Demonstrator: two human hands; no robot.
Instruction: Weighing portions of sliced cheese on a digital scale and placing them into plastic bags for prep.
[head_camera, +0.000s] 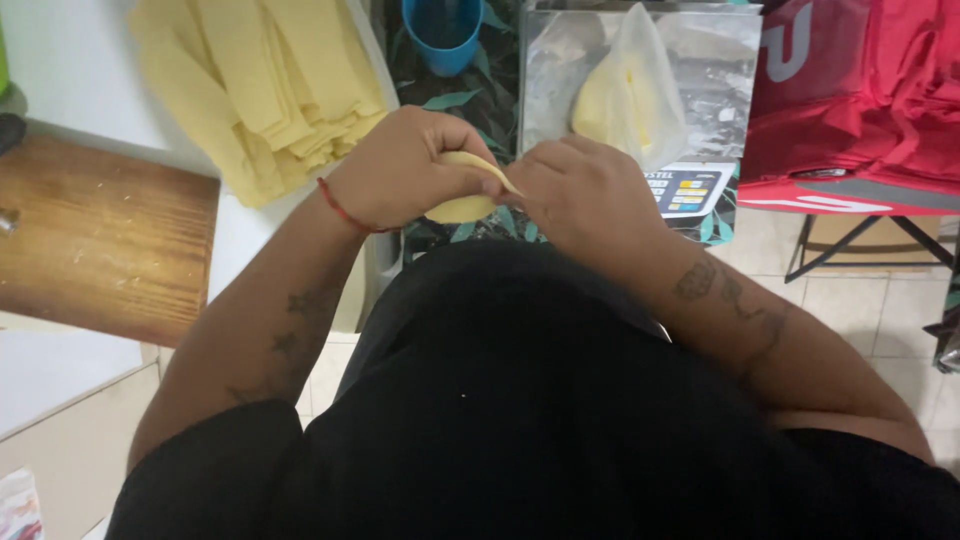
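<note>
A pale yellow piece of dough (462, 205) is held close to my body, above a leaf-patterned cloth. My left hand (410, 168) wraps around its left side, with a red string on the wrist. My right hand (585, 190) pinches the dough's thin upper right edge. Both hands touch the dough and nearly meet in the middle. Most of the dough is hidden by my fingers.
A pile of yellow dough sheets (265, 85) lies on the white counter at top left. A wooden board (105, 235) is at left. A blue cup (443, 35), a clear bag of dough (625, 95) on a scale and red fabric (870, 90) are behind.
</note>
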